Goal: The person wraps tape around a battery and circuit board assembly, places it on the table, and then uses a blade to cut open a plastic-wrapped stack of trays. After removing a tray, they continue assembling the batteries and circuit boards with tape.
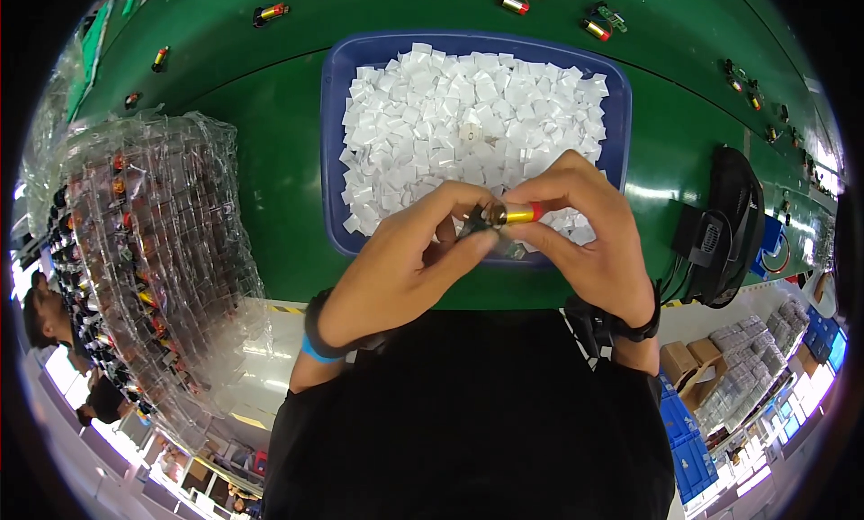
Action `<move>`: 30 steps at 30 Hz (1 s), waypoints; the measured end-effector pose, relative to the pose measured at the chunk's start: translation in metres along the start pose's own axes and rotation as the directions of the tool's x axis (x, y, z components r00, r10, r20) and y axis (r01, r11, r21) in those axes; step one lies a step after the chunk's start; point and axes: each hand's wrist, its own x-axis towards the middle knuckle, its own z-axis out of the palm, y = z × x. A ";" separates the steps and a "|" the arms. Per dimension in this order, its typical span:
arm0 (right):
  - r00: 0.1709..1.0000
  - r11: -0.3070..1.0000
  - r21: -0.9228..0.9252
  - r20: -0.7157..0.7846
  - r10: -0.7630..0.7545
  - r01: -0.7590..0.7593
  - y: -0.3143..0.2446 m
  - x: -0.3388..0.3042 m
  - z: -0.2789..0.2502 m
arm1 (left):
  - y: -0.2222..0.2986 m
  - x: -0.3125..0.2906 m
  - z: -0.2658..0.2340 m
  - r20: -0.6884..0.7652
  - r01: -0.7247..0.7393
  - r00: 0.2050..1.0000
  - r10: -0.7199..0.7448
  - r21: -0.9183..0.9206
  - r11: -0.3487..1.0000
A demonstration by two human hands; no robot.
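Observation:
Both hands meet over the near edge of a blue plastic tub (332,142) heaped with small white square pieces (441,106). A small gold cylinder with a red end (520,213), resembling a battery cell, lies between them. My right hand (598,237) pinches this cylinder between thumb and fingers. At its dark end my left hand (387,264) is closed on a dark part (477,219) that looks joined to the cylinder. My fingers cover much of that part, so its details are hidden.
Clear plastic trays (171,241) filled with similar small parts are stacked at the left. Loose cylinder assemblies (597,29) lie along the far green worktop (279,160). A black case (733,223) and a black box (695,235) stand at the right.

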 end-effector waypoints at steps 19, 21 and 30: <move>0.914 0.898 -0.210 -0.040 -0.403 0.387 -0.006 -0.016 0.008 | 0.018 -0.010 -0.013 0.061 -0.060 0.997 0.055 0.072 0.996; 0.901 0.881 -0.241 -0.052 -0.431 0.408 -0.007 -0.017 0.011 | 0.018 -0.011 -0.011 0.085 -0.008 0.996 0.019 -0.126 0.992; 0.867 0.758 -0.487 -0.001 -0.498 0.435 -0.018 -0.025 0.019 | 0.019 -0.012 0.000 0.103 0.156 0.987 -0.121 -0.488 0.859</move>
